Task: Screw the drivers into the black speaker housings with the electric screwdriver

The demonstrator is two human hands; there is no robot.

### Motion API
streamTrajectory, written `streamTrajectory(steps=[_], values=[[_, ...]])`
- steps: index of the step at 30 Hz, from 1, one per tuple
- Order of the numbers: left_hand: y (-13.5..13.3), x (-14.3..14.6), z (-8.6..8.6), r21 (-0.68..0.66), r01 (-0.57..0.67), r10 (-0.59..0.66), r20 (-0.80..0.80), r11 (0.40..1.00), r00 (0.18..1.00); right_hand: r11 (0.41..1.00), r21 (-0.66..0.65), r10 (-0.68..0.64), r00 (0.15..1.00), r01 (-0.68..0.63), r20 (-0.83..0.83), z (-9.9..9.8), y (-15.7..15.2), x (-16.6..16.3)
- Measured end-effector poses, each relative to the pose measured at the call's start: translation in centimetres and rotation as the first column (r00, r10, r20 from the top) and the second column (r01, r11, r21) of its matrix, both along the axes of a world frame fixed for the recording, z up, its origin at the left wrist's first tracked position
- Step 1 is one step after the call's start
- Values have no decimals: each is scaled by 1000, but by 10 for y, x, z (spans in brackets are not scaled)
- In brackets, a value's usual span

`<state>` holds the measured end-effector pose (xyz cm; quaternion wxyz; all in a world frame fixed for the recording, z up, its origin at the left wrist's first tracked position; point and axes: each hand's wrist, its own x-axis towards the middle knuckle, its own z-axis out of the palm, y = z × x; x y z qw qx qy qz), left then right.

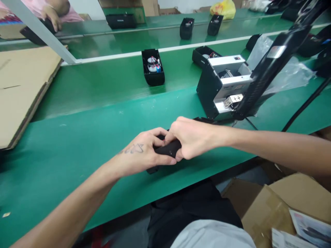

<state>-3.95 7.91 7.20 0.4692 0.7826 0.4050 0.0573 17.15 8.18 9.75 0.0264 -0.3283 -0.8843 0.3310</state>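
Both of my hands are closed around a black speaker housing (pixel 169 148) at the near edge of the green mat. My left hand (pixel 146 150) grips its left end, the thumb along the near side and the fingers over the far side. From the right, my right hand (pixel 190 137) pinches the same housing, fingertips close to those of the left. A tiny bit of red shows between the fingers; most of the housing is hidden under the hands. Beyond them, an open black housing (pixel 153 67) with round drivers, red wires and a blue part lies on the green belt.
A black and silver boxy machine (pixel 224 86) stands right of my hands, with a thick black arm (pixel 274 62) slanting over it. Flat cardboard (pixel 23 86) lies at left. More housings (pixel 186 28) sit farther back. A co-worker's hand (pixel 51 17) touches a black case. Cardboard boxes (pixel 269 206) stand below right.
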Motion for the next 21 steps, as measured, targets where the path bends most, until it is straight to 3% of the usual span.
streamTrajectory(steps=[3,5,6,7,8,9,10,11,12,13,15,17,19,21], values=[[-19,0,-10,277,55,-55,-9,959,998,978,203,52,998,-44,-34,9,-26,16],[-38,1,-23,489,65,-53,-39,870,998,939,324,-59,981,117,-184,14,-42,37],[-48,1,-30,579,55,-35,-45,813,998,879,374,-178,930,297,-321,14,-48,51],[-59,2,-38,648,41,-14,-46,761,999,759,403,-291,821,511,-491,13,-52,67],[-69,4,-45,701,23,6,-39,713,999,582,384,-378,657,717,-652,10,-54,84],[-78,5,-52,740,5,23,-28,672,999,358,324,-388,456,875,-801,5,-53,102],[-85,6,-57,766,-8,35,-19,643,999,194,270,-330,322,943,-887,-1,-49,120],[-91,7,-62,781,-21,48,-11,624,999,104,230,-333,252,968,-909,-9,-44,136],[-94,8,-65,791,-36,56,3,610,998,55,207,-388,212,977,-897,-18,-39,150],[-96,8,-66,795,-48,60,15,604,998,81,184,-471,200,980,-859,-26,-32,162],[-95,8,-67,793,-68,67,34,605,997,222,57,-630,188,973,-754,-40,-21,174],[-90,5,-66,804,-76,83,33,590,996,330,-120,-671,143,936,-727,-50,-12,174],[-84,0,-67,846,4,41,-30,533,999,349,-221,-636,57,911,-770,-56,-8,167],[-79,-7,-71,893,116,-41,-109,435,993,382,-271,-621,29,883,-784,-57,-8,158]])
